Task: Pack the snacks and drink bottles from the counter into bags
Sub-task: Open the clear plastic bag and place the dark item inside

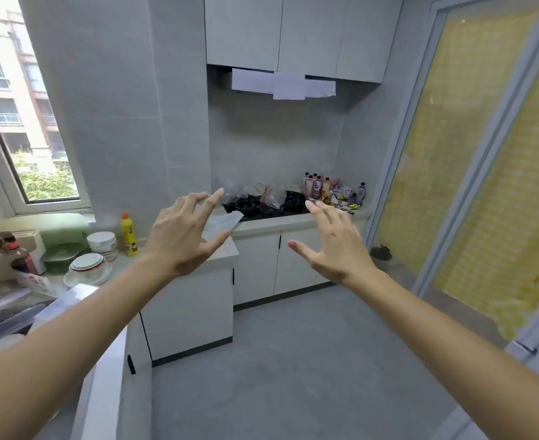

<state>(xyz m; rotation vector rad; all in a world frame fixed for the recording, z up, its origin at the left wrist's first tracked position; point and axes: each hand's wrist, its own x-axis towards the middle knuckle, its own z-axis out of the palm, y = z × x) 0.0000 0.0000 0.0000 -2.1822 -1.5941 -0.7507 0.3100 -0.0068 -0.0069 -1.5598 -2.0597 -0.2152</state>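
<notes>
Several drink bottles (315, 185) stand at the back right of the far counter (293, 221), beside a heap of snack packets (341, 198) and one small dark-capped bottle (361, 192). Clear plastic bags (246, 193) lie crumpled over the black gas hob (261, 208). My left hand (185, 233) and my right hand (334, 242) are both held out in the air, fingers spread, well short of the counter and holding nothing.
On the left counter stand stacked bowls and plates (95, 258), a yellow bottle (129, 235), sauce bottles (23, 258) and a knife block. A flat paper-like bag (222, 226) lies at the counter corner. A sliding door (484, 154) fills the right side. Grey floor lies ahead.
</notes>
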